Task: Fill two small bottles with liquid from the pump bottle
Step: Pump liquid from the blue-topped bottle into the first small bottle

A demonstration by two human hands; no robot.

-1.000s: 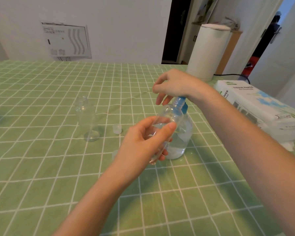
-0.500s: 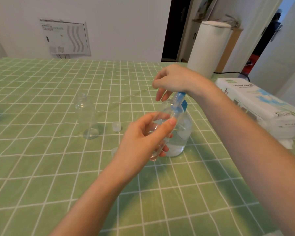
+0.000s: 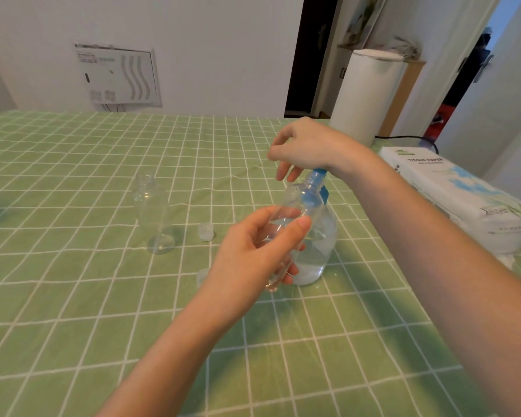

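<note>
While the left hand (image 3: 253,251) wraps its grip around a tilted small bottle (image 3: 286,233) at frame centre, part filled, the right hand (image 3: 304,145) presses the pump bottle (image 3: 319,236) behind it. Left of centre, the second small bottle (image 3: 152,212) stands empty on the table (image 3: 73,296), uncapped.

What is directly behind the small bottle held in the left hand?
The pump bottle, holding clear liquid, stands behind the small bottle. Its blue pump head is mostly covered by the right hand; the spout cannot be seen.
</note>
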